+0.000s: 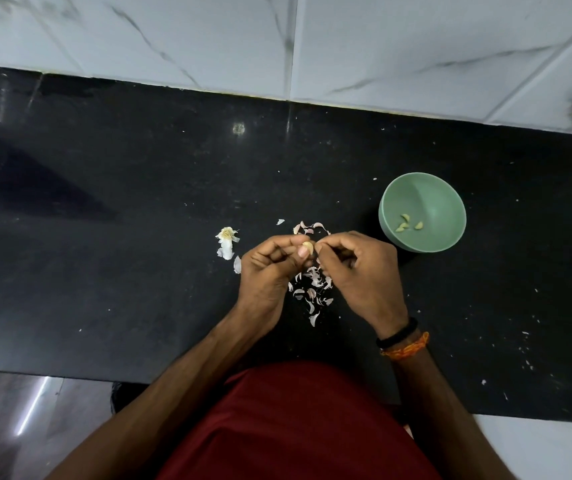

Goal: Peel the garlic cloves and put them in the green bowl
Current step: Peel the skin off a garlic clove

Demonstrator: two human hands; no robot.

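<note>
**Head view: garlic peeling at a black counter**

Head view is showing, largest first: a glossy black stone countertop (139, 237) running across the frame, backed by a white marble-veined tiled wall (416, 46).

A person in a dark red garment (295, 427) is standing at the near edge, both forearms reaching forward.

The left hand (270, 268) is curling its fingers and pinching a small pale yellowish garlic clove (308, 247) between thumb and fingertips. The right hand (357, 268), wearing a black band and an orange thread bracelet (404, 344) at the wrist, is curling its fingers too, its fingertips meeting the same clove from the other side, so both hands are grasping it.

A round pale green plastic bowl (450, 209) is sitting on the counter just right of the hands, holding a few peeled pale cloves (405, 225) at its bottom.

A white papery garlic core (226, 241) is lying left of the hands.

Pinkish-white loose skins (312, 285) are lying scattered under and between the hands, with more (312, 228) just beyond them.
</note>
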